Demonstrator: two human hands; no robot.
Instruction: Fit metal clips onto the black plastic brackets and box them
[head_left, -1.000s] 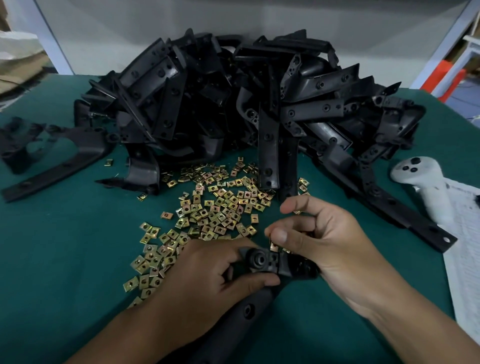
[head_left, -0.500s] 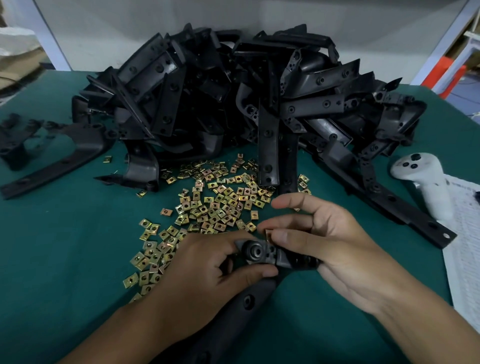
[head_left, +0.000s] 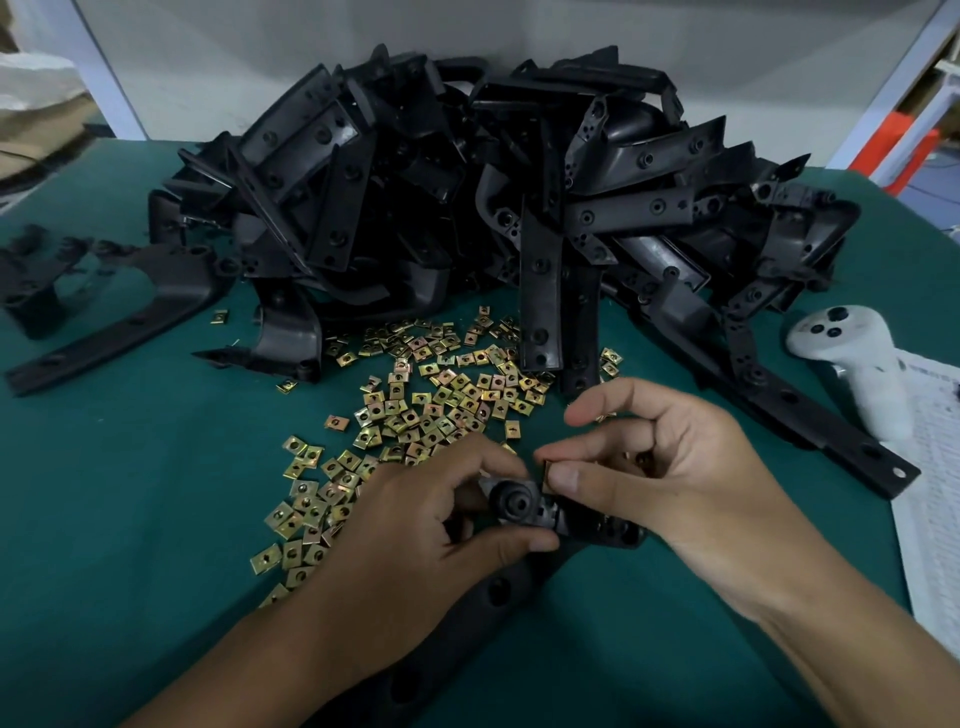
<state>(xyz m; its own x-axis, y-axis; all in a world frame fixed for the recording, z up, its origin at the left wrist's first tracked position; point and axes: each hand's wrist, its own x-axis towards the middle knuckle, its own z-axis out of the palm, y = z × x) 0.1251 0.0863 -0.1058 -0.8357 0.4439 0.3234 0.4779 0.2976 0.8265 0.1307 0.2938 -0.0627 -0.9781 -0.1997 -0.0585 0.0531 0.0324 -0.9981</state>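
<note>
Green cloth covers the table (head_left: 130, 493), a soft bed that probably keeps small parts from skidding or bouncing away. Close to the person lies the black plastic bracket (head_left: 524, 519) in hand, its long arm running down toward the body while its end with a round boss is raised between both hands. The left hand (head_left: 415, 545) curls round that end, thumb below and fingers above, seemingly to steady it so the mounting tab faces the other hand. The right hand (head_left: 670, 478) pinches one metal clip (head_left: 546, 475) between thumb and forefinger, just beside the bracket's end and apparently lined up to slide on; its other fingers are loosely bent, and something small and brassy glints in the palm, though whether it is spare clips cannot be told. Loose brass-coloured clips (head_left: 431, 400) are scattered directly beyond the hands, within easy reach for the next pick. Behind them rises the heap of brackets (head_left: 493, 197), seemingly waiting their turn. A white controller (head_left: 852, 358) and printed paper (head_left: 935, 467) sit at the right. No box is in view.
</note>
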